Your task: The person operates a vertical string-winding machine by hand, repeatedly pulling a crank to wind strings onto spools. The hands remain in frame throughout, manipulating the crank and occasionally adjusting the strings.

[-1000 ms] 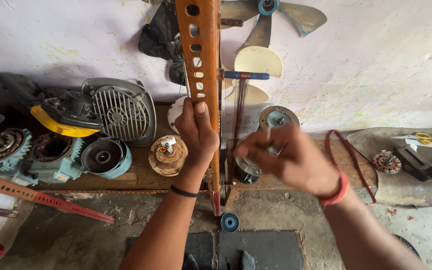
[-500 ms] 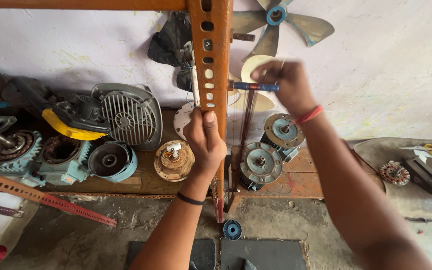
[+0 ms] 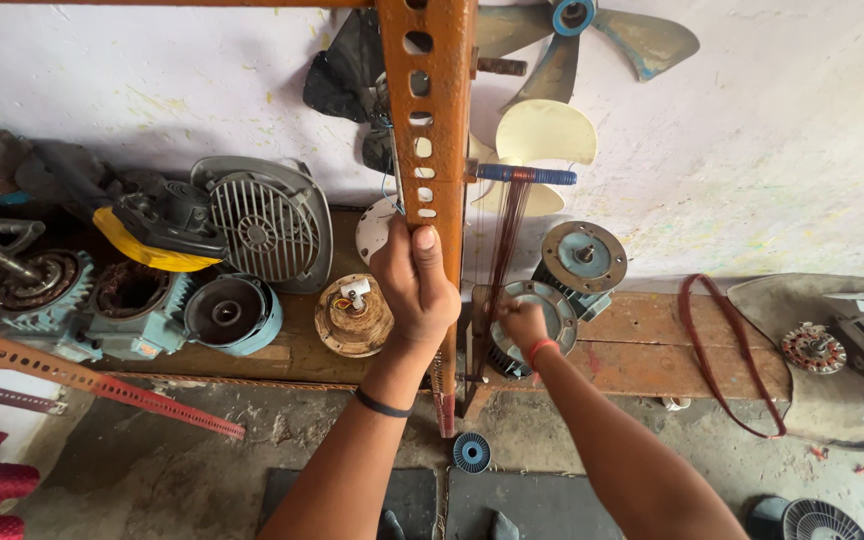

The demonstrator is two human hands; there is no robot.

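Note:
My left hand (image 3: 415, 285) grips an upright orange perforated metal bar (image 3: 429, 120), thumb pressed against its face. A blue peg (image 3: 526, 175) sticks out of the bar to the right, and a bundle of thin copper wire strands (image 3: 508, 230) hangs down from it. My right hand (image 3: 522, 322), with a red band at the wrist, is low beside the bar, pinching the lower end of the wire strands in front of a round grey motor end cover (image 3: 540, 310).
A wooden bench (image 3: 652, 350) along the white wall carries motor housings (image 3: 227, 312), a finned grey cover (image 3: 262, 225), a copper-wound rotor (image 3: 354, 315) and a blue-centred motor (image 3: 582, 258). Fan blades (image 3: 592, 30) hang above. A red belt (image 3: 727, 350) lies right; a red perforated strip (image 3: 102, 385) left.
My right hand came down from the blue peg to the lower end of the wire by the bench. My left hand kept its grip on the orange bar.

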